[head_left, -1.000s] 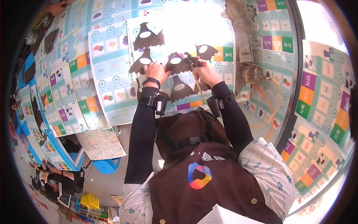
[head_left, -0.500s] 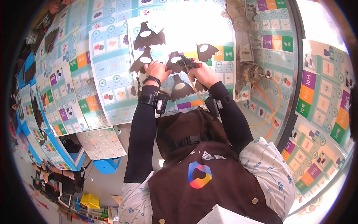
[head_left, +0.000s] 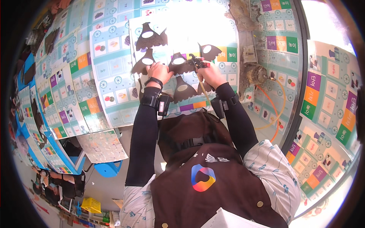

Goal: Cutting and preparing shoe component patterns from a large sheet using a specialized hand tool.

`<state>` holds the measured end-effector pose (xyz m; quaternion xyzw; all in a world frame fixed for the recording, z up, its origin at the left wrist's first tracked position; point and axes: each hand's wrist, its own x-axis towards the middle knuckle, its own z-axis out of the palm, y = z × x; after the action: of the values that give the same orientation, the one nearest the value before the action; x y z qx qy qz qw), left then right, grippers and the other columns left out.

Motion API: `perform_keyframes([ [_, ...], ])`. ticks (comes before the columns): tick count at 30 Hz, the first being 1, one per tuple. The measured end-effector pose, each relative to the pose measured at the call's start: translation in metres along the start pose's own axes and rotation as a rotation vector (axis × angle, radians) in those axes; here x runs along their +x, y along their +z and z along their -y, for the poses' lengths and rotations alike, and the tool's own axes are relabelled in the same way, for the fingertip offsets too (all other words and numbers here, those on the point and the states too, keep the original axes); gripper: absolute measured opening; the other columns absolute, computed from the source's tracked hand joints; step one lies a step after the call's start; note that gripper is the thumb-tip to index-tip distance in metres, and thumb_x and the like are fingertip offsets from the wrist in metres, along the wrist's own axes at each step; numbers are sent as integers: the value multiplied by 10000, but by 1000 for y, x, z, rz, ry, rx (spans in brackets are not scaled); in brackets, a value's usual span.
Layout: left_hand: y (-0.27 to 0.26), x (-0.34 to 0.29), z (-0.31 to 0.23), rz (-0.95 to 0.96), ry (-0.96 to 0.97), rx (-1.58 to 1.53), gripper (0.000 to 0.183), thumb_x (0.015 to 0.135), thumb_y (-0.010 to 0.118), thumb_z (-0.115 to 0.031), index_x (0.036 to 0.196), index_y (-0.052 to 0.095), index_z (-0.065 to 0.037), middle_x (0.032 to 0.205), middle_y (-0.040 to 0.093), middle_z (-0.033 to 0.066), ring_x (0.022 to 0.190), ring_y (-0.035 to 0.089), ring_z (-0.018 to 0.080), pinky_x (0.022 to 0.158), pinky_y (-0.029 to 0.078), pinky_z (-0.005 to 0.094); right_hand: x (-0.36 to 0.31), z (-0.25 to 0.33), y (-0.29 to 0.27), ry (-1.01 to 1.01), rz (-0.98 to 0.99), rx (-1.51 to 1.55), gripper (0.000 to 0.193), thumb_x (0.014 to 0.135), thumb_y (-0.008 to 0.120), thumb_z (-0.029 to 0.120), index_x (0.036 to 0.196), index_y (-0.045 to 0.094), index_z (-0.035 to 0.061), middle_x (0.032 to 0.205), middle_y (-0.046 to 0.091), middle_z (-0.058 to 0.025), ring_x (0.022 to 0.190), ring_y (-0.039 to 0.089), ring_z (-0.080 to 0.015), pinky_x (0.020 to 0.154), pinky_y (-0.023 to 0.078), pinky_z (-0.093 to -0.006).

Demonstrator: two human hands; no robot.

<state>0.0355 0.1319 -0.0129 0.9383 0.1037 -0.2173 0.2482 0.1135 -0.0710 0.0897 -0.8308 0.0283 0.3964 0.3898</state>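
printed sheets (head_left: 110, 72) left | orange cable (head_left: 275, 114) right | blue stool (head_left: 108, 168) | yellow basket (head_left: 91, 205) below

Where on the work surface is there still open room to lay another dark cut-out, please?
The bright printed sheet is mostly free along its top right, between the upper dark cut-out and the brown lump. It is crowded in the middle, where the left hand and right hand, holding a tool, work among overlapping cut-outs.

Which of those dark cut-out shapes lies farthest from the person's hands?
The topmost dark shape, alone above the others at the upper left; the rest cluster by the left hand and right hand.
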Motion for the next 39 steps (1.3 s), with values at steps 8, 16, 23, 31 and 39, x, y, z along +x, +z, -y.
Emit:
perform_keyframes([
  [8,-1,0,-1,-16,-6,-4,277,773,725,-401,788,727,-124,993,644,72,1049,554,264,903,341,441,5,12,10,-71,-5,43,156,768,524,124,711,578,-11,579,582,-86,546,590,-183,545,464,-328],
  [16,0,-1,-2,-50,-27,-45,258,744,757,-357,745,656,-120,864,657,64,958,591,261,860,354,423,-3,-1,1,-25,-55,-73,142,748,520,105,706,577,-18,582,589,-118,548,592,-217,563,470,-351],
  [23,2,-3,5,-140,14,-102,286,721,776,-335,826,611,-126,765,636,25,802,616,238,818,357,417,-9,6,6,-24,24,-6,159,750,528,122,692,599,-8,597,610,-101,555,603,-208,534,472,-344],
  [31,-17,-26,41,-736,-13,-528,350,726,771,-120,1012,582,-47,824,533,64,698,529,207,660,469,349,-28,16,-7,11,34,280,164,703,606,80,828,654,-14,826,637,-44,579,592,-147,431,451,-289],
  [39,9,-9,83,-332,-328,-129,172,740,708,-168,836,670,-30,844,641,167,843,615,338,743,491,439,-31,-11,5,-253,88,363,256,811,574,35,1055,647,6,953,625,-18,754,561,-85,624,464,-261],
])
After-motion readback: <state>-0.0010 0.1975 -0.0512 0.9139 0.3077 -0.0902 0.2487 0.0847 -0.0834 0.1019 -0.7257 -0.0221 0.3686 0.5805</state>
